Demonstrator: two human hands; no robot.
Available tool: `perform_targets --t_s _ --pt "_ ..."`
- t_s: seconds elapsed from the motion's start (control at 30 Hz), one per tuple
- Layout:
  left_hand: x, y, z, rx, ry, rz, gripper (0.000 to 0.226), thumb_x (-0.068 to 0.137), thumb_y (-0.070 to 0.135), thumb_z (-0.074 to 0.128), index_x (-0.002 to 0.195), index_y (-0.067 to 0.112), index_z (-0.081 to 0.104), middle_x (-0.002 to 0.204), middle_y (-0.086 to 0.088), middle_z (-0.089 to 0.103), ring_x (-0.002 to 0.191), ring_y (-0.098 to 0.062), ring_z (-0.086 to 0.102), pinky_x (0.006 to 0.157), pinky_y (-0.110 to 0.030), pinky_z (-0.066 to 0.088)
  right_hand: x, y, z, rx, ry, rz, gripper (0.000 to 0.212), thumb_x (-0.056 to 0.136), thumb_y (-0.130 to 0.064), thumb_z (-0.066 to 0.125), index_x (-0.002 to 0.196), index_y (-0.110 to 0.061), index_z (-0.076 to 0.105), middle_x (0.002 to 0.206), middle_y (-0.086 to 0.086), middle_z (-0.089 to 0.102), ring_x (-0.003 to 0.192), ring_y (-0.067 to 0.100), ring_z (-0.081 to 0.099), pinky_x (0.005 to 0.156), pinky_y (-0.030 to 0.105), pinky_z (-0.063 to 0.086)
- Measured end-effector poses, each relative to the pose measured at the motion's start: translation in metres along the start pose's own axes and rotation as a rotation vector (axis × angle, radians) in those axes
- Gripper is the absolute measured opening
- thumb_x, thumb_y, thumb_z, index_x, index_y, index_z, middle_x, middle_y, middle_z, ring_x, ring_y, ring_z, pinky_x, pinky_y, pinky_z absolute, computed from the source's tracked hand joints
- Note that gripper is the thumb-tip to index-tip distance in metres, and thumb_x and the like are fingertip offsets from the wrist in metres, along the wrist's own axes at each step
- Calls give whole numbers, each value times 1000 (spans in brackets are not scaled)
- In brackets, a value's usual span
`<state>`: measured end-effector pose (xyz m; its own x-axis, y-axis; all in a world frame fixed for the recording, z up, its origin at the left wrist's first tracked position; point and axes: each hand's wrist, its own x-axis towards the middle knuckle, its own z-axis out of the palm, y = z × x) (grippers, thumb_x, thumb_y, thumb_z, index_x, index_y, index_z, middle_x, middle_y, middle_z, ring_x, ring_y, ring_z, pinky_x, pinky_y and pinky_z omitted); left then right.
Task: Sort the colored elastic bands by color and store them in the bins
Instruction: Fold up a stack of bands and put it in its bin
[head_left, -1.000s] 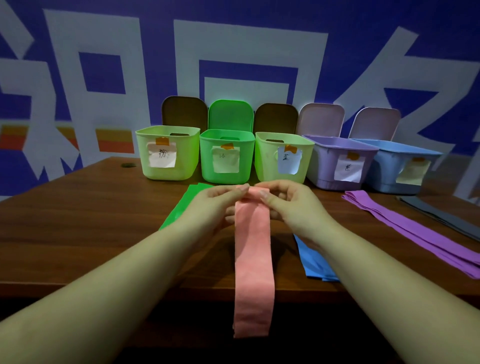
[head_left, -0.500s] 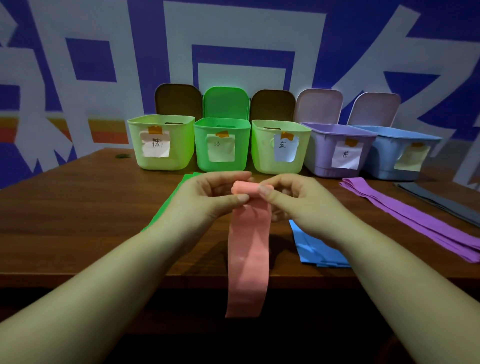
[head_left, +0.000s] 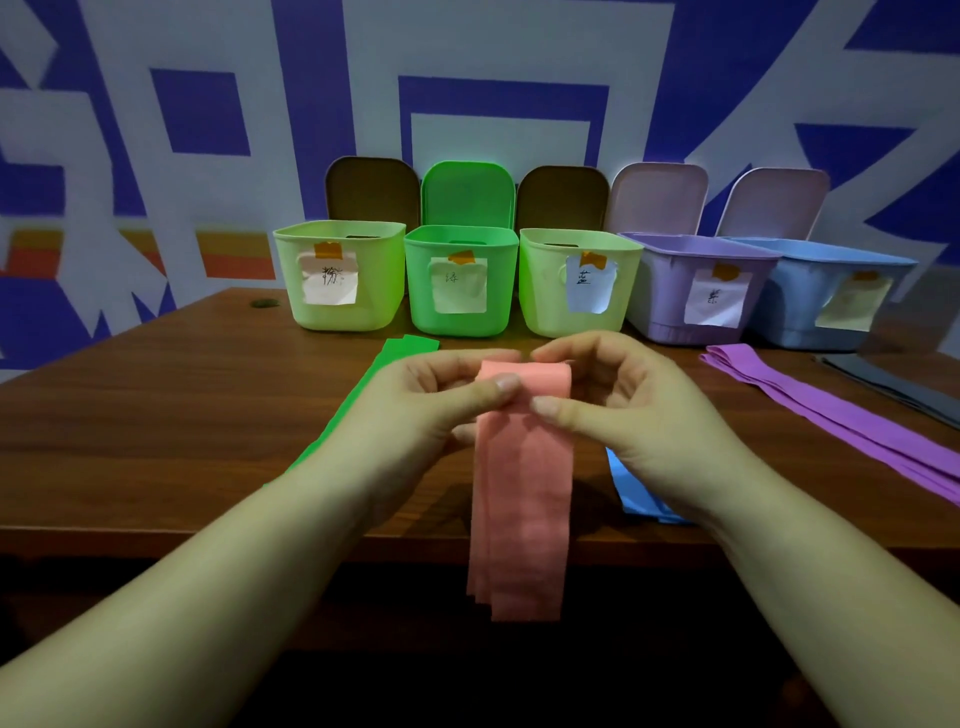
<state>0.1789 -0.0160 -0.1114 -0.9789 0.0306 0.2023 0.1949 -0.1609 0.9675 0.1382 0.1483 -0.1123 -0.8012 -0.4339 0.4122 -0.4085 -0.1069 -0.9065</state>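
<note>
Both hands, L (head_left: 415, 410) & R (head_left: 639, 410), pinching pink band (head_left: 522, 467), rolling top, at table (head_left: 156, 415) front edge. Green (head_left: 363, 405), blue (head_left: 631, 493), purple (head_left: 831, 415), grey (head_left: 893, 384) unsorted; bins (head_left: 340, 275) prob. empty.

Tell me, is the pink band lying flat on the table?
No, both hands, left and right, pinch the pink band and its tail hangs past the table edge.

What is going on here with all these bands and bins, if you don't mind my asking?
A person is rolling up the pink band, pinching its top end with the left hand and right hand; the rest hangs over the table edge. Green, blue, purple and grey bands lie flat. Five open bins stand behind.
</note>
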Motion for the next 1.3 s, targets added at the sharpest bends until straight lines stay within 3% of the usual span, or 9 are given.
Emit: perform_targets --t_s 0.1,0.17,0.37,0.53,0.7,0.83,0.97,1.1,1.3 --pt "-3 3 1 35 -3 27 43 60 16 67 102 9 68 96 -12 73 86 -21 66 78 -32 53 -3 -7 -2 -11 7 47 38 60 -22 70 96 -14 61 92 7 68 83 16 64 79 29 56" --pt "-5 5 3 41 -4 37 42 59 17 68 100 12 69 97 -12 73 92 -23 66 87 -37 49 -5 -10 -1 -30 15 88 37 62 -30 66 94 -13 61 86 11 64 75 14 63 68 28 58" --pt "-7 1 10 -79 -43 73 43 69 14 60 111 3 63 101 -12 72 81 -14 68 65 -19 56 -9 -17 4 -125 153 9 29 58 -36 68 73 -13 59 63 6 58 57 14 54 50 23 49" --pt "-6 -5 15 -115 -39 111 43 72 17 56 114 10 61 105 -9 72 83 -11 67 68 -18 56 -11 -26 3 -242 101 -18 41 53 -43 71 78 -12 59 74 7 61 72 17 55 70 36 47" --pt "-6 -11 15 -128 -82 111 41 76 13 58 117 13 59 101 -5 73 82 -8 67 67 -16 55 -13 -38 -4 -457 8 20 29 62 -35 77 85 -19 69 82 10 70 69 17 60 76 42 54" --pt "-8 -21 19 -213 -129 133 48 74 7 64 121 13 56 100 1 73 87 -6 67 68 -18 53 -14 -48 -4 -503 -3 -37 28 68 -36 74 86 -15 71 83 6 73 84 28 67 80 49 53" --pt "-10 -34 30 -167 -170 81 28 76 13 62 104 12 64 91 -2 73 81 -10 67 68 -20 53 -12 -56 -2 -620 -12 -90 29 70 -42 68 88 -20 69 79 1 71 76 20 67 72 45 55" --pt "-9 -41 38 -185 -171 27 30 78 18 62 106 8 64 95 -8 71 82 -16 65 74 -26 53 -12 -61 -2 -805 -17 -130 26 72 -47 61 89 -28 66 80 -9 68 75 9 64 72 37 53" --pt "-17 -37 56 -381 -195 -14 16 74 12 57 89 6 63 69 -4 70 57 -9 65 53 -19 51 -12 -64 -2 -826 -43 -175 13 77 -38 66 88 -33 62 83 -10 67 78 6 62 72 29 51"
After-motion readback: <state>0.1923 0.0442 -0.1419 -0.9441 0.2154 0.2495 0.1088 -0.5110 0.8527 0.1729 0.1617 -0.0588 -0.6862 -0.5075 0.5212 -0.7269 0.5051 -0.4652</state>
